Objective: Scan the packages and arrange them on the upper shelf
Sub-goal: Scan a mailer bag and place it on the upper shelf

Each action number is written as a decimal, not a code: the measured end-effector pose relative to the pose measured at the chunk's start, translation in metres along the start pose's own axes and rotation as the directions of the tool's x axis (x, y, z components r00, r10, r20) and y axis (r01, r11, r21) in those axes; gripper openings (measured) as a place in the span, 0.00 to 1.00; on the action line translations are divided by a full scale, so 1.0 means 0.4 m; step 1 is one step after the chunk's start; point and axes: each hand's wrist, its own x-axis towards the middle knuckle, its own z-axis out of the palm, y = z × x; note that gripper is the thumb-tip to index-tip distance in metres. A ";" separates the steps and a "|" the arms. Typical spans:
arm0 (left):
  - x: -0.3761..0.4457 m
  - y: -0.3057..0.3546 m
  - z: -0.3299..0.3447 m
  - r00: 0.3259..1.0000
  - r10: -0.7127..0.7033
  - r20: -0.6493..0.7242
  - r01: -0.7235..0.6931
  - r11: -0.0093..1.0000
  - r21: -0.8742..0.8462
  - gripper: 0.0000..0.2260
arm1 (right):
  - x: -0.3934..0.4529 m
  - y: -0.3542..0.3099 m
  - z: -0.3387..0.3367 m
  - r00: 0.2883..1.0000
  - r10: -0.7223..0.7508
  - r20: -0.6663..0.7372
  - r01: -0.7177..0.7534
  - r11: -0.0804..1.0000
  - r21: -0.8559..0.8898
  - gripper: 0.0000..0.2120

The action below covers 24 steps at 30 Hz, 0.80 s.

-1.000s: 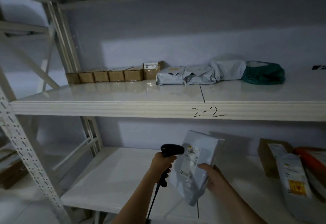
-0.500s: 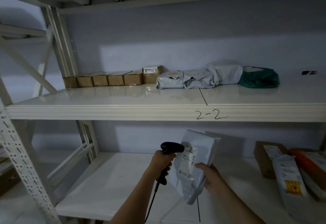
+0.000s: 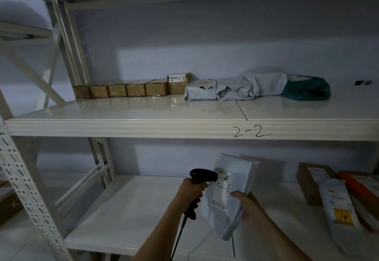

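Currently I see my left hand (image 3: 191, 192) gripping the barcode scanner (image 3: 202, 178), right hand (image 3: 247, 206) clutching a grey mailer (image 3: 232, 191); cardboard boxes (image 3: 135, 89) and mailers line the upper shelf (image 3: 184, 127) far back.

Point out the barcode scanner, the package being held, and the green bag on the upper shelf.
barcode scanner (image 3: 203, 176), head view, on its black head.
held package (image 3: 235, 170), head view, on its bare upper face.
green bag (image 3: 307, 88), head view, on its middle.
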 end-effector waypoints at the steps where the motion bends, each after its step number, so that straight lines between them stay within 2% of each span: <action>1: 0.002 -0.003 -0.001 1.000 -0.004 -0.001 0.004 1.000 0.002 0.08 | 0.001 0.001 -0.001 1.000 0.003 0.002 -0.003 1.000 -0.002 0.16; 7: 0.015 -0.028 -0.011 0.998 -0.053 -0.017 0.053 0.998 -0.016 0.08 | 0.018 0.013 -0.005 0.999 0.022 0.038 -0.021 1.000 -0.022 0.17; 12: 0.046 -0.079 -0.035 0.993 -0.113 -0.022 0.111 0.991 -0.079 0.04 | 0.041 0.022 -0.007 0.998 0.056 0.013 -0.054 0.995 -0.080 0.19; 15: 0.074 -0.137 -0.051 0.985 -0.159 -0.063 0.149 0.979 -0.137 0.06 | 0.058 0.032 -0.016 0.996 0.088 0.033 -0.085 0.992 -0.089 0.20; 18: 0.107 -0.214 -0.070 0.957 -0.244 -0.160 0.210 0.957 -0.202 0.06 | 0.076 0.041 -0.023 0.994 0.111 -0.007 -0.111 0.991 -0.071 0.19; 22: 0.123 -0.290 -0.087 0.861 -0.315 -0.398 0.268 0.948 -0.170 0.11 | 0.089 0.058 -0.036 0.991 0.130 -0.033 -0.130 0.991 -0.011 0.17; 24: 0.131 -0.313 -0.097 0.839 -0.325 -0.437 0.281 0.946 -0.163 0.11 | 0.093 0.066 -0.044 0.987 0.156 -0.050 -0.156 0.988 -0.003 0.15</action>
